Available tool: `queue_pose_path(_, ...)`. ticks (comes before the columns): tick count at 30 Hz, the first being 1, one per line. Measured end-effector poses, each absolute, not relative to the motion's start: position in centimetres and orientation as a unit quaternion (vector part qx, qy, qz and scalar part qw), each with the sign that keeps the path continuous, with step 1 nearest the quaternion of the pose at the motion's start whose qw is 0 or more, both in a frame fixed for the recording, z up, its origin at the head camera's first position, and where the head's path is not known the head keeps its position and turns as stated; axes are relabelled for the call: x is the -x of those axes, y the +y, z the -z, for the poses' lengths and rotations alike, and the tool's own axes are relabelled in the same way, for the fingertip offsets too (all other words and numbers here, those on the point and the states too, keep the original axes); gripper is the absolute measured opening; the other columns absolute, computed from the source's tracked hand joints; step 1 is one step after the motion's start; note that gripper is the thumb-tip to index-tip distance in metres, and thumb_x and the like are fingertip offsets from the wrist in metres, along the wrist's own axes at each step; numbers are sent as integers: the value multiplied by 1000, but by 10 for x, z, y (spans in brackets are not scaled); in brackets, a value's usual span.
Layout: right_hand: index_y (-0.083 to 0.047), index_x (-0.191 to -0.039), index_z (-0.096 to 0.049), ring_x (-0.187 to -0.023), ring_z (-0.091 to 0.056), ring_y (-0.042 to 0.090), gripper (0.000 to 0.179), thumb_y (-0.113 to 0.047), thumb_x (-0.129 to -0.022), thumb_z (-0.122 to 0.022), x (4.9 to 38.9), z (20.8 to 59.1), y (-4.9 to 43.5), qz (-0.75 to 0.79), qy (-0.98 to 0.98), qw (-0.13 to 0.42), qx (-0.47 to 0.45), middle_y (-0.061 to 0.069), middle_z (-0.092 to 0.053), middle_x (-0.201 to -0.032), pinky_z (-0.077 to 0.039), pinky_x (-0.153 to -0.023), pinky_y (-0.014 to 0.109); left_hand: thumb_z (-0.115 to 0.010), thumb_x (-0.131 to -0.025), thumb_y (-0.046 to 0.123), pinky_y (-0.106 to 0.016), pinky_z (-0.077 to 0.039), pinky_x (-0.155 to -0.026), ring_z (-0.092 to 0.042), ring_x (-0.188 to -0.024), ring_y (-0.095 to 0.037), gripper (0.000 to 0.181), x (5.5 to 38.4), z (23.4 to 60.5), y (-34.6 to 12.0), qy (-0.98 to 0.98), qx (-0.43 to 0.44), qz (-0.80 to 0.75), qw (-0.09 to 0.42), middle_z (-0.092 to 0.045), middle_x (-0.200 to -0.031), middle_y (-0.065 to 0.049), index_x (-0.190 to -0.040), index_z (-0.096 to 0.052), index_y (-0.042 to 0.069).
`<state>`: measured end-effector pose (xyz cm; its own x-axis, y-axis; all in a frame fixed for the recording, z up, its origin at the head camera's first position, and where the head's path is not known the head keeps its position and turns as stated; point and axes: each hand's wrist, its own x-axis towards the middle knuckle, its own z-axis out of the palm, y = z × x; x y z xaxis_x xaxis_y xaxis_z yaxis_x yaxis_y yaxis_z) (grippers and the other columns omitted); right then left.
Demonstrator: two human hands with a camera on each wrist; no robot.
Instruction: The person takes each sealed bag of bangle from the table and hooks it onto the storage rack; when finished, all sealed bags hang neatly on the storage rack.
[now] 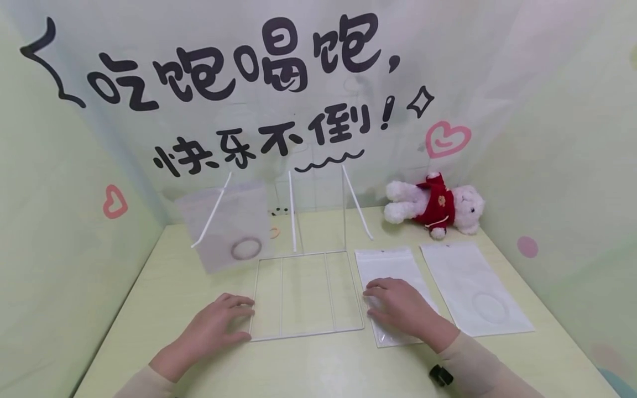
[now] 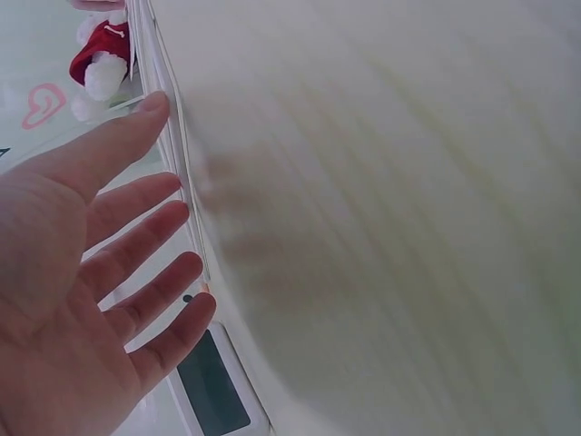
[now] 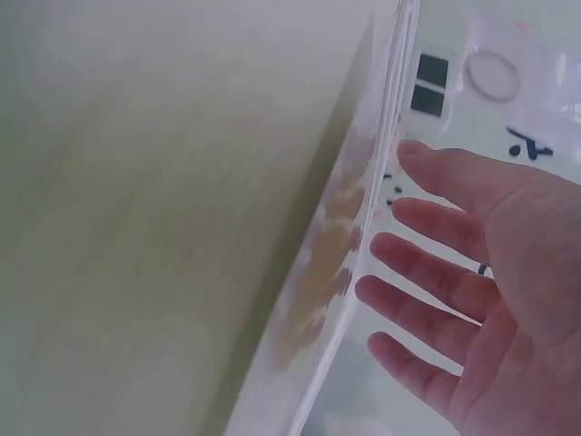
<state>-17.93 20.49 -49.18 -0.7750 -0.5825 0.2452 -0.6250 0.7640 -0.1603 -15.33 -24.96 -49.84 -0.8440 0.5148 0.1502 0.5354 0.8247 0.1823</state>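
Note:
A white wire rack stands in the middle of the table, with a rectangular base and several slanting prongs at the back. My left hand is at the base's left edge, fingertips at the wire; the left wrist view shows that hand with its fingers spread and holding nothing. By the right edge is my right hand, above a flat white pouch. Its fingers are extended and grip nothing. A pale pouch with a ring mark is upright behind the left prong; how it is held is unclear.
Another white pouch with a ring mark lies at the far right of the table. A white plush bear in red lies at the back right. In the left wrist view, a device with a dark screen shows beyond the fingers.

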Motion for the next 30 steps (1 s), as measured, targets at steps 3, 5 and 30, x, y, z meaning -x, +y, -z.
queue_pose_path(3, -11, -113, -77, -107, -70, 26, 31, -26, -86, -83, 187, 488, 220, -129, -944, 97, -287, 4, -74, -116, -60, -93, 47, -86, -79, 40, -45, -60, -95, -60, -122, -21, 49, 153, 498, -249, -954, 276, 109, 45, -67, -135, 4, -121, -76, 18)
queue_pose_path(5, -11, -113, -77, -109, -70, 29, 30, -26, -87, -82, 194, 484, 231, -142, -949, 91, -265, 6, -74, -117, -59, -94, 48, -86, -79, 40, -45, -60, -94, -60, -122, -22, 49, 153, 498, -249, -954, 276, 108, 46, -67, -135, 4, -121, -76, 18)
queue_pose_path(30, 0, -118, -73, -118, -62, 41, 30, -17, -93, -76, 294, 485, 312, -184, -959, 19, -217, 18, -72, -119, -50, -106, 60, -86, -78, 40, -45, -61, -93, -61, -121, -23, 47, 154, 495, -249, -956, 275, 101, 30, -67, -136, 1, -118, -77, 17)
